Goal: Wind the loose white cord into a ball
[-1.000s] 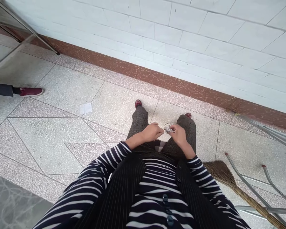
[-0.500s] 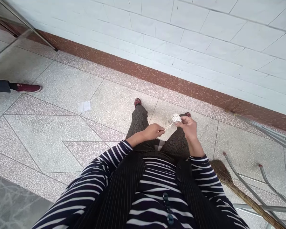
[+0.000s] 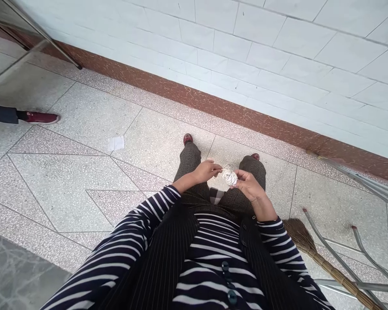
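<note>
A small bundle of white cord [image 3: 229,177], wound into a ball, is between my hands above my lap. My right hand [image 3: 247,184] grips its right side between thumb and fingers. My left hand [image 3: 207,171] is closed in a pinch at the bundle's left, on the cord's short free length, which is mostly hidden by the fingers. Both hands are close together, with the wound part nearly touching the left fingertips.
A straw broom [image 3: 330,267] and a metal-legged stool or chair [image 3: 339,254] lie at the lower right. Folded metal legs [image 3: 358,176] lean by the wall. A white paper [image 3: 116,143] lies on the floor. Another person's shoe [image 3: 42,118] is at the left.
My right hand has moved left and down with the cord bundle, bringing it close to my left fingers. The cord stretched between the hands has become much shorter. My left hand rose slightly.
</note>
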{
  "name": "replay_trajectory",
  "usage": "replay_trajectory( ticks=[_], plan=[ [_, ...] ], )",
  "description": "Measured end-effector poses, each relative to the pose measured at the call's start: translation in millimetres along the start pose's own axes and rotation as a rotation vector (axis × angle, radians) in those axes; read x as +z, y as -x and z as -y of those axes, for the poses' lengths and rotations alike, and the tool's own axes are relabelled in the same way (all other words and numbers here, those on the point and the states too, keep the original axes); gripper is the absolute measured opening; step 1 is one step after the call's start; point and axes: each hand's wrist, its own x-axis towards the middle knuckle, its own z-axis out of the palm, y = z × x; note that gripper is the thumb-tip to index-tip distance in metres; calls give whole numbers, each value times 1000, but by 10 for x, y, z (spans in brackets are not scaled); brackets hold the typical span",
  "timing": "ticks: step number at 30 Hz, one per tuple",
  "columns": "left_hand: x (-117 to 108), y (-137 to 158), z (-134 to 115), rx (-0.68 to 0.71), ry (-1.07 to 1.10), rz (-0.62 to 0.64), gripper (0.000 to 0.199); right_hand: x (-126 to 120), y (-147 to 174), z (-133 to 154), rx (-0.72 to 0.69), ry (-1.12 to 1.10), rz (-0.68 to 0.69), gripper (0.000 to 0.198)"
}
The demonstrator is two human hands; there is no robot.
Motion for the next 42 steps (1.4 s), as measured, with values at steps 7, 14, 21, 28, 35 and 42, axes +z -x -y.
replay_trajectory(
  ticks=[7, 14, 21, 28, 35, 42],
  plan=[
    [139, 106, -165, -62, 106, 53, 38, -96, -290, -26, -146, 71, -368, 46],
    [17, 100, -202, 86, -189, 41, 29, -53, -298, -279, -108, 282, -424, 29],
    [-132, -48, -39, 126, -124, 35, 25, 30, -14, -218, 67, 88, 48, 40],
    [4, -136, -63, -8, 164, -13, 28, 6, 90, 98, 6, -172, 80, 60],
    [88, -178, 194, -139, 229, 15, 30, -106, 222, 541, -186, -263, -99, 59],
    [-130, -365, 579, -342, 52, -105, 26, -313, 725, 1062, -470, -215, -189, 50]
  ],
)
